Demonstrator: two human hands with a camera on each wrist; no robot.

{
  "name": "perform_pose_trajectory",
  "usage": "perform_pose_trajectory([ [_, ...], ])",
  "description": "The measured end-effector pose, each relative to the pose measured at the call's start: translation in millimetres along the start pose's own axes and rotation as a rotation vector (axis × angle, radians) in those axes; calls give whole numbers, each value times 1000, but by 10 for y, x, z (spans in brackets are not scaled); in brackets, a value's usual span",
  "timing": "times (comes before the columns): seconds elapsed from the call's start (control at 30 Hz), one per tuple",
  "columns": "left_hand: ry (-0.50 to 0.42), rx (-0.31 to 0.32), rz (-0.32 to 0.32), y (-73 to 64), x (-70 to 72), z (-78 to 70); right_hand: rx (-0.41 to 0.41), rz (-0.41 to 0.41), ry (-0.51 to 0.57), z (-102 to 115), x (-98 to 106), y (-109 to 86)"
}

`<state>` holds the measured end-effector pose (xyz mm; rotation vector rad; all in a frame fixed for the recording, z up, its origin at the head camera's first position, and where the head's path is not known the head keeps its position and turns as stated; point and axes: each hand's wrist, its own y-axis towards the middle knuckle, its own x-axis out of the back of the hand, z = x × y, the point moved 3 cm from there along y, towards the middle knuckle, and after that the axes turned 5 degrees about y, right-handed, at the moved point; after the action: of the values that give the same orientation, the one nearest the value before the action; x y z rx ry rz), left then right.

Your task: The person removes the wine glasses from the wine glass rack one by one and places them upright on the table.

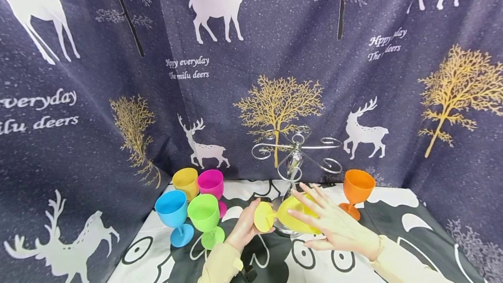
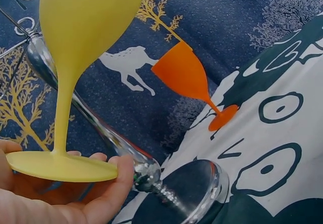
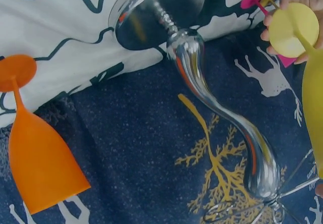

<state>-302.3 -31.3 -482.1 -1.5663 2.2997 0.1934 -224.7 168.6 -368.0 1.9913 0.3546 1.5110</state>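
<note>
A lemon-yellow plastic goblet (image 1: 296, 214) is tipped on its side in the head view, its foot toward the left. My left hand (image 1: 246, 226) holds it by the foot (image 2: 63, 167), fingers curled about the disc's edge. My right hand (image 1: 329, 222), fingers straight and spread, lies across the bowl and partly hides it. Close behind both hands rises a chrome stand (image 1: 294, 165) with curled wire arms at its top; the goblet overlaps its round base (image 2: 204, 199) in the head view.
On the left stand a blue goblet (image 1: 171, 208), a green one (image 1: 204, 213), a darker yellow one (image 1: 186, 182) and a magenta one (image 1: 211, 183). An orange goblet (image 1: 359, 185) stands at the right. A deer-print curtain (image 1: 220, 99) hangs behind the patterned tablecloth (image 1: 283, 257).
</note>
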Motion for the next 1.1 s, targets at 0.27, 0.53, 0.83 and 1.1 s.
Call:
perform_pose_trajectory([
  [0.27, 7, 60, 46, 15, -23, 85, 32, -1, -20, 23, -59, 26],
  [0.53, 20, 92, 92, -3, -74, 112, 7, -1, -39, 46, -69, 51],
  [0.83, 0, 125, 152, 0, -113, 165, 15, -35, -35, 32, -12, 71],
  [1.1, -16, 128, 199, -10, -133, 206, 17, -46, -41, 22, 34, 89],
])
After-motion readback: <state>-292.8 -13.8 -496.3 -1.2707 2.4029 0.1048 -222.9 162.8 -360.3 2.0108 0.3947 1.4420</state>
